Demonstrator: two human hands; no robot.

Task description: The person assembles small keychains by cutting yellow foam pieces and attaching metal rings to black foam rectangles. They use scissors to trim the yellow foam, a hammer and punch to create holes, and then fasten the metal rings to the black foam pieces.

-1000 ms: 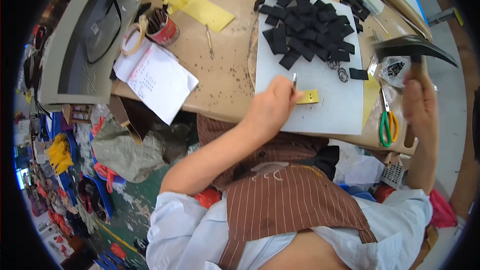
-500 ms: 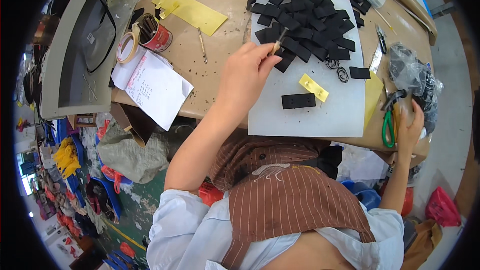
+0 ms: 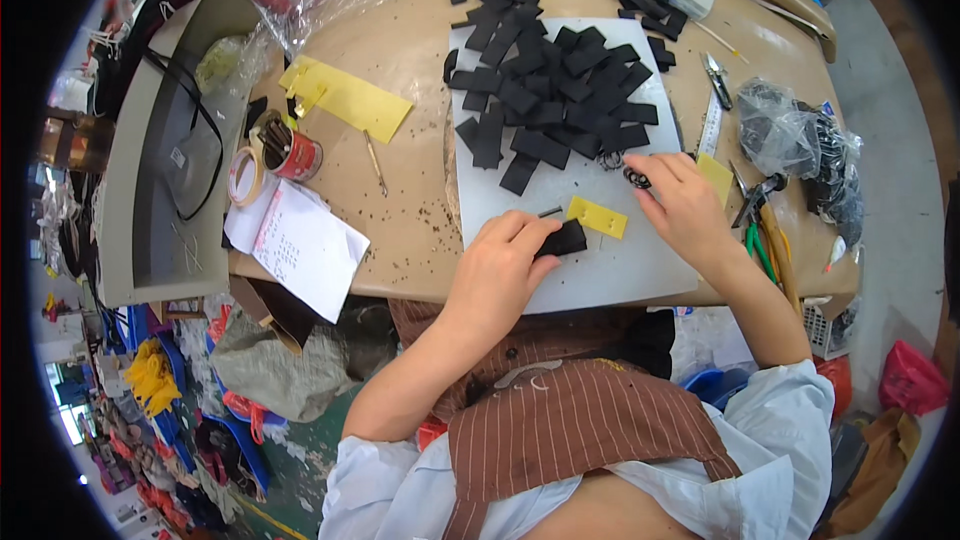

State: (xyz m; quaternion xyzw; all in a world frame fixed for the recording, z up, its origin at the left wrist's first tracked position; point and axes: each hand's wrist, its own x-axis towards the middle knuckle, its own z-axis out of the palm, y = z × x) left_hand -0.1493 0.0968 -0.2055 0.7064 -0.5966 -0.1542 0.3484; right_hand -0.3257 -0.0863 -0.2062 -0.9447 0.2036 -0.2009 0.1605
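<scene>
My left hand (image 3: 495, 265) is closed over a small black strip (image 3: 568, 239) above the white board (image 3: 480, 205). A thin dark rod tip (image 3: 550, 211) sticks out beside its fingers, perhaps the wood-handled tool; the rest is hidden. To the right, my right hand (image 3: 690, 210) pinches a small bunch of black rings (image 3: 636, 179). More black rings (image 3: 610, 158) lie close to those fingertips. A yellow template with small holes (image 3: 598, 218) rests on the board between my hands. Beyond them is a heap of black strips (image 3: 560, 80).
On the left are a red can of tools (image 3: 298, 155), a tape roll (image 3: 243, 178), a notepad (image 3: 308, 240), a yellow sheet (image 3: 355, 105) and a thin pen-like tool (image 3: 375, 162). Rightward lie snips (image 3: 717, 80), a clear plastic bag (image 3: 780, 125) and green-handled pliers (image 3: 760, 248).
My left hand has come down from the heap onto the black strip near the template. My right hand has left the green-handled pliers and moved left, taking hold of black rings.
</scene>
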